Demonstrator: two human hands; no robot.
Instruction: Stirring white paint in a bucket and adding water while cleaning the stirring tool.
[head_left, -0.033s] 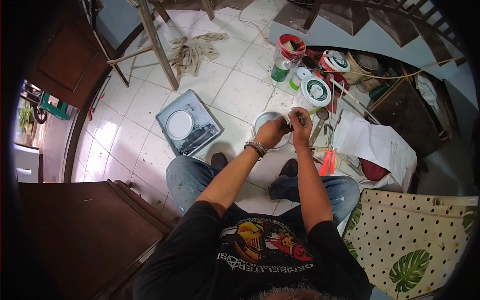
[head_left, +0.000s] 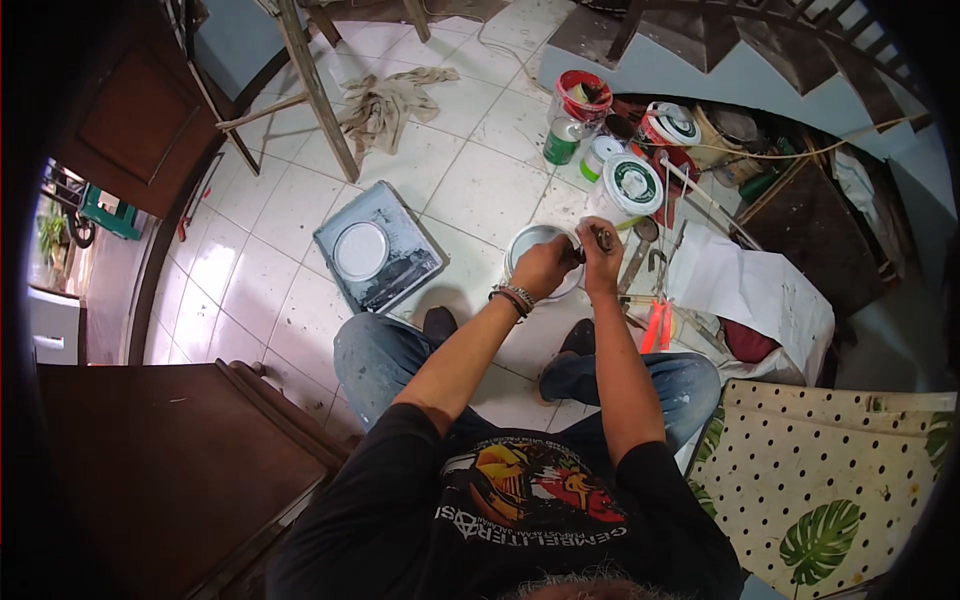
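Observation:
Over an open round bucket of pale grey paint (head_left: 530,240), my left hand (head_left: 545,265) and my right hand (head_left: 602,250) meet at the bucket's right side. Both have fingers closed around a small dark thing (head_left: 580,253) that I cannot make out. Just beyond them stands a white tub with a green-ringed lid (head_left: 632,182). A paint-smeared grey tray (head_left: 410,265) lies to the left, with a round white lid (head_left: 360,250) in it. Scrapers and other tools (head_left: 655,320) lie right of my right hand, partly beside a white sheet (head_left: 740,290).
Paint pails (head_left: 585,95) and a plastic bottle (head_left: 562,140) crowd below the stairs (head_left: 690,50). A crumpled rag (head_left: 390,110) lies near a wooden ladder (head_left: 310,90). A brown wooden panel (head_left: 170,440) is lower left, a dotted board (head_left: 810,480) lower right.
My right hand has shifted very slightly downward. Otherwise the scene looks the same.

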